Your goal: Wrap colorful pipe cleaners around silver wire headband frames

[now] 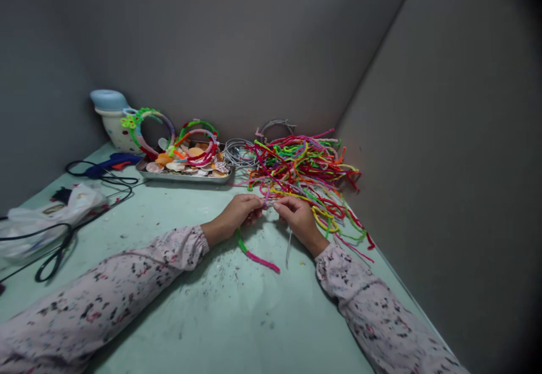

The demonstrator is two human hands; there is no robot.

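Note:
My left hand (237, 214) is closed in a pinch around a pipe cleaner (259, 259), whose green and magenta length hangs below the fingers to the table. A purple fuzzy bit (266, 198) shows at the fingertips. Close beside it, my right hand (300, 221) pinches the other side of the same small spot. From under the right hand a thin grey wire (288, 250) dangles. Exactly how the wire and the purple bit join is hidden by the fingers.
Behind my hands lies a tangled heap of colourful pipe cleaners (300, 162). Coiled grey wire (241, 154) sits beside a metal tray (186, 178) of shells with wrapped headbands (171, 131). At left are a blue-lidded container (116, 126), a blue tool (112, 164), black cable (70, 230) and a plastic bag (38, 224).

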